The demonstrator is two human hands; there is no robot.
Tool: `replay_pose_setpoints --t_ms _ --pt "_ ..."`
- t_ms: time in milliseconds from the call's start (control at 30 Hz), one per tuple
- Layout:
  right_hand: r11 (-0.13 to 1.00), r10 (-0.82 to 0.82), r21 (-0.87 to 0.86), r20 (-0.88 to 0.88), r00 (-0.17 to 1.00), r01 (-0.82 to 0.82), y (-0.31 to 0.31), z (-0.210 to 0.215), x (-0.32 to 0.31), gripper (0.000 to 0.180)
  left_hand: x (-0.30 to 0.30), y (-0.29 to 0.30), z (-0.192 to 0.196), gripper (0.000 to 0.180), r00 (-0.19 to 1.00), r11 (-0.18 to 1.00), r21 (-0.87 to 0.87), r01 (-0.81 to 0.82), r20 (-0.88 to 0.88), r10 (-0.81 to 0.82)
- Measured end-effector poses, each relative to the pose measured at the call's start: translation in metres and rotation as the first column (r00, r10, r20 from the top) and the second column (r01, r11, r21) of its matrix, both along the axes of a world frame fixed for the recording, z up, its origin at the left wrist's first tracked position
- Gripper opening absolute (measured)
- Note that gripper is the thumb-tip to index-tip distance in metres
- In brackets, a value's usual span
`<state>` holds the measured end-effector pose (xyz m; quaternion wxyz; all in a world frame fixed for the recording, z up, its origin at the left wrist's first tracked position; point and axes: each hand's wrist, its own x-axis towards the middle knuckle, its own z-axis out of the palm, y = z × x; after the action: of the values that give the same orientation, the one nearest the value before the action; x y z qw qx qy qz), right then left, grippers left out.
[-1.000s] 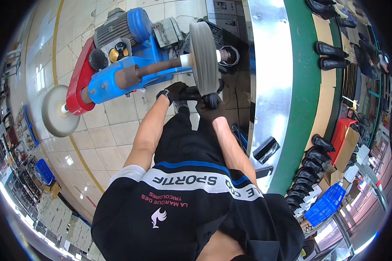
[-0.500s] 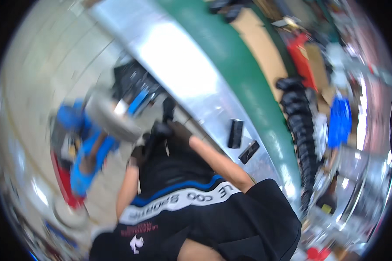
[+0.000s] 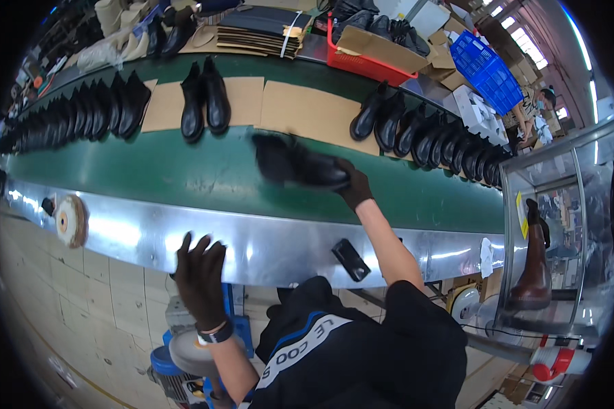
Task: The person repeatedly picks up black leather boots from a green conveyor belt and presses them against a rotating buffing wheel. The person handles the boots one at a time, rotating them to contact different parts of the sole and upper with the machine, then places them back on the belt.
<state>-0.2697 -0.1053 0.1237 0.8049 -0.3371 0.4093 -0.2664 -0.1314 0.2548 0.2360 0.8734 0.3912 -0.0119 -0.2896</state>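
My right hand (image 3: 356,187), in a dark brown glove, is closed on one end of a black ankle boot (image 3: 303,167). The boot lies roughly level over the green belt (image 3: 252,198), its shaft end pointing left and smeared by motion. Whether it touches the belt I cannot tell. My left hand (image 3: 201,279), gloved alike, is raised over the near edge of the steel ledge (image 3: 273,238), fingers spread and holding nothing. Beyond the held boot, a pair of black boots (image 3: 205,102) stands on cardboard (image 3: 249,102).
Rows of black boots stand at left (image 3: 82,112) and right (image 3: 443,140). A dark rectangular object (image 3: 351,260) and a white wheel (image 3: 71,221) are on the ledge. A blue machine (image 3: 164,361) sits below my left arm. At right stands a clear-walled cabinet (image 3: 576,204).
My view has swung up from the machine below the ledge to the belt. Both hands were low together at a dark object; now they are apart, the right over the belt with the boot.
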Motion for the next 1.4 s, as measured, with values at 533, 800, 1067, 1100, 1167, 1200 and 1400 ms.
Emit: replay_pose_setpoints --t_ms 533,800,1067,1100,1167,1200,1400 --pt "0.540 -0.791 0.555 0.080 0.606 0.633 -0.188 -0.204 0.146 0.035 -0.038 0.057 -0.152 0.036 0.911 0.889 0.443 0.114 -0.404 0.085" --pt "0.936 0.135 -0.282 -0.261 0.956 -0.209 -0.023 -0.136 0.360 0.066 -0.047 0.020 -0.102 0.037 0.985 0.569 0.806 0.165 -0.169 -0.046" --pt "0.545 0.028 -0.349 -0.901 0.433 -0.762 -0.035 -0.106 0.472 0.116 -0.079 0.057 -0.100 0.037 0.902 0.624 0.779 -0.056 -0.229 0.366" --pt "0.557 0.066 -0.346 -0.888 0.456 -0.755 -0.043 -0.105 0.465 0.110 -0.079 0.054 -0.099 0.037 0.943 0.587 0.809 -0.038 -0.166 0.289" --pt "0.614 0.288 -0.422 -0.667 0.687 -0.667 -0.061 -0.104 0.436 0.092 -0.073 0.045 -0.099 0.037 0.979 0.588 0.808 -0.024 -0.101 0.179" --pt "0.653 0.444 -0.458 -0.414 0.795 -0.603 -0.055 -0.099 0.417 0.086 -0.069 0.040 -0.102 0.037 0.981 0.627 0.778 -0.030 -0.096 0.166" --pt "0.469 0.402 -0.794 -0.198 0.894 -0.386 0.063 -0.039 0.230 0.092 -0.018 -0.013 -0.129 0.046 0.987 0.888 0.451 0.091 -0.159 -0.021"
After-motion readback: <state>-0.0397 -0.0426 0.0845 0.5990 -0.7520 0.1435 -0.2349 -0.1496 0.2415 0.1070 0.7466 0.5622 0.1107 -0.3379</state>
